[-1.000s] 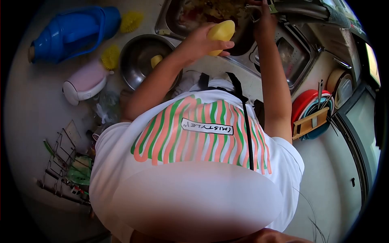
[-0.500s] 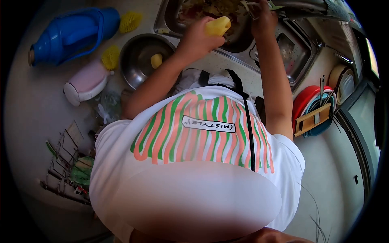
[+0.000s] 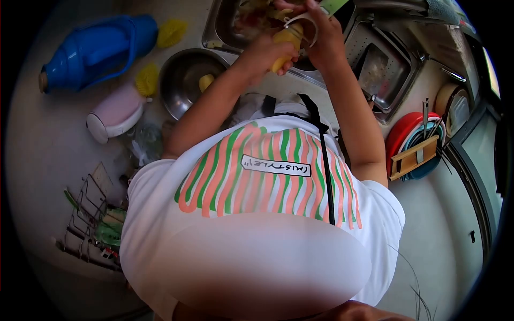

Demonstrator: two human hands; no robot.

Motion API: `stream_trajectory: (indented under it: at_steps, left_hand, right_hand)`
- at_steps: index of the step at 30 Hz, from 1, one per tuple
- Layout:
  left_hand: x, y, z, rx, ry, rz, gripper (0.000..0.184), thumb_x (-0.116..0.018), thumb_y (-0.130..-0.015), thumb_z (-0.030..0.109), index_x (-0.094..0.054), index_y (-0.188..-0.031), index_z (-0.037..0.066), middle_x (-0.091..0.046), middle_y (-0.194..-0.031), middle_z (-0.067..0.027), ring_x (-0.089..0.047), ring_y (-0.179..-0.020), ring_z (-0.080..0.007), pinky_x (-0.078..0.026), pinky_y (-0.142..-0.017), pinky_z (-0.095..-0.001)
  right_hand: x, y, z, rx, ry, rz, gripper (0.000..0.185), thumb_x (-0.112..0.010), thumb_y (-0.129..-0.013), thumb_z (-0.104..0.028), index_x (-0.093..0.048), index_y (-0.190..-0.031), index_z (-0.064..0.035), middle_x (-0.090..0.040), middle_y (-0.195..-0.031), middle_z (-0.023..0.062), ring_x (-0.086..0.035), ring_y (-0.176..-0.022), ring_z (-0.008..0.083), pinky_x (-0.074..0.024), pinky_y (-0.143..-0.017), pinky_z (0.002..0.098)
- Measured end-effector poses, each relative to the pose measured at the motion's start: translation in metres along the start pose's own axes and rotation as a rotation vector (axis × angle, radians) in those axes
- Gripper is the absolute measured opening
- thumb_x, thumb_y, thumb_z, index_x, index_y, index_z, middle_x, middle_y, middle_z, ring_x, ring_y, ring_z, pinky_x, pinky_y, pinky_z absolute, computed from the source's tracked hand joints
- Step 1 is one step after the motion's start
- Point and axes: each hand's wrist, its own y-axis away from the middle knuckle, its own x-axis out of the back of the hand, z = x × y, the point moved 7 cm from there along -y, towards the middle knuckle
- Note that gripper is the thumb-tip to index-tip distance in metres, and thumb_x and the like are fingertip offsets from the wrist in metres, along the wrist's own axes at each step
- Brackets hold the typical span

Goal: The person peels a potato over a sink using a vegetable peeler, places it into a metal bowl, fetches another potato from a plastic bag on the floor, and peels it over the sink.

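Observation:
My left hand (image 3: 263, 58) is wrapped around a peeled yellow potato (image 3: 289, 36), near the front edge of the sink. My right hand (image 3: 324, 40) grips a peeler with a green handle (image 3: 333, 6), and the peeler's pale curved head (image 3: 309, 24) lies against the potato's upper end. Beneath both hands, the sink basin (image 3: 217, 27) holds peelings and scraps, partly hidden by my hands. Left of my left forearm sits a steel bowl (image 3: 179, 80) with another peeled yellow potato (image 3: 206, 82) in it.
A blue thermos flask (image 3: 93, 51), yellow scrubbers (image 3: 172, 33) and a pink-and-white container (image 3: 115, 112) stand at the left. On the right are a perforated drain tray (image 3: 396, 85) with a flat rectangular thing on it, and stacked basins (image 3: 401, 134) with a wooden grater (image 3: 415, 158).
My right hand has moved left and down, bringing the peeler onto the potato. My left hand has turned the potato more upright and shifted slightly toward my body.

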Motion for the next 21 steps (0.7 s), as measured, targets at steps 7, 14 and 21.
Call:
stream_trajectory:
  at_steps: [7,14,21]
  left_hand:
    - [-0.005,-0.002,-0.003,0.099,0.131,-0.070,0.021,-0.065,-0.089,0.014,-0.056,-0.104,0.002,-0.061,-0.086,-0.0094,-0.056,-0.061,-0.0126,-0.044,-0.047,-0.0263]
    - [-0.024,0.009,-0.004,0.113,0.330,-0.441,0.029,-0.062,-0.088,0.018,-0.052,-0.110,0.003,-0.058,-0.084,-0.0086,-0.050,-0.055,-0.0100,-0.041,-0.044,-0.0243]
    - [-0.025,-0.012,-0.020,0.134,0.481,-0.741,0.051,-0.062,-0.074,0.029,-0.060,-0.114,-0.002,-0.056,-0.082,-0.0080,-0.045,-0.045,-0.0104,-0.035,-0.042,-0.0246]
  right_hand:
    - [0.024,-0.010,-0.029,0.134,0.043,0.123,0.037,-0.062,-0.105,-0.038,-0.068,-0.106,-0.0017,-0.076,-0.106,0.0162,-0.070,-0.085,0.0189,-0.0563,-0.075,0.0343]
    - [0.084,-0.041,-0.022,0.149,0.001,0.253,0.030,-0.064,-0.103,-0.035,-0.066,-0.098,-0.0059,-0.077,-0.105,0.0172,-0.072,-0.097,0.0263,-0.0582,-0.082,0.0404]
    - [0.007,0.002,-0.025,0.040,0.089,0.049,0.032,-0.060,-0.105,-0.033,-0.069,-0.107,-0.0017,-0.076,-0.109,0.0178,-0.071,-0.096,0.0244,-0.0566,-0.086,0.0375]
